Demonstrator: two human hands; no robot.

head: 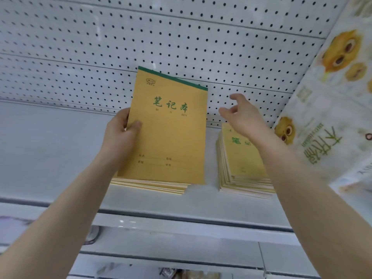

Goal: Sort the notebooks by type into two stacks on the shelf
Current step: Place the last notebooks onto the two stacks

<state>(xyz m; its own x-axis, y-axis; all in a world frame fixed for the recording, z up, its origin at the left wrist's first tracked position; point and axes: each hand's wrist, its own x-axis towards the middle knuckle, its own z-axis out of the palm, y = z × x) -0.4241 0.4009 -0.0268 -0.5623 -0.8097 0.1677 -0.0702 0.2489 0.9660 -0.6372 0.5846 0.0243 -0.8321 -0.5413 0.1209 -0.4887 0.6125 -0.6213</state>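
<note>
L hand (120, 135) grips a yellow notebook (169, 127) by its left edge, fingers (134, 125) pinched on the cover, green binding strip up top. Notebook is tilted up, lower edge resting on the left stack (150, 186) near the shelf (50, 150) middle. R hand (244, 115) is open, holding nothing, hovering over the right stack (243, 170) toward the shelf's right end, beside a patterned bag (326, 125). Both stacks sit close to the pegboard back wall (141, 37). My read – it's being placed on the left stack. To do it well: lay flat, square edges w/ the stack below, binding same way, then release – don't let it slide off the front.
</note>
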